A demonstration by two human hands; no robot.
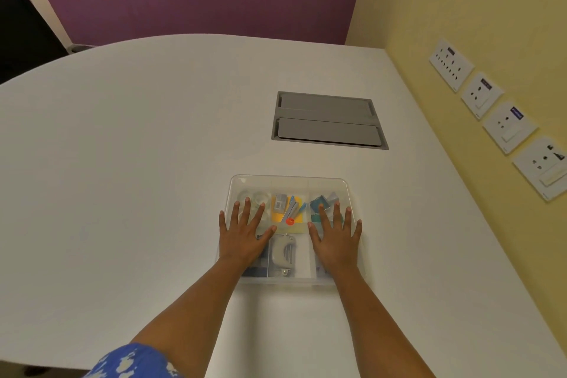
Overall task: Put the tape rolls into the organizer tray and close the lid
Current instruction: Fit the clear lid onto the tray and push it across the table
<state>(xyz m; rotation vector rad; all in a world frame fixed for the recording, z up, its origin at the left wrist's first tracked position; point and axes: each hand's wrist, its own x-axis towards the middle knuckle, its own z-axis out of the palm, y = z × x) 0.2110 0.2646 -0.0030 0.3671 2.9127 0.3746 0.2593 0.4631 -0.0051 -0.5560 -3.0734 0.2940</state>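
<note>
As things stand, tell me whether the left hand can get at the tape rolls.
Probably not directly: the clear lid looks shut over the organizer tray, and the left hand lies flat on top. The tape rolls sit underneath it.

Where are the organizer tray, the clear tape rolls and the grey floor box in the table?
organizer tray [290, 177]: head view, far rim of the clear lid.
tape rolls [260, 196]: head view, a clear roll in the far-left compartment, seen through the lid.
grey floor box [328, 120]: head view, middle strip between its two flaps.

Bare table [122, 163] all round organizer tray [290, 182]; wall [460, 24] right
</note>
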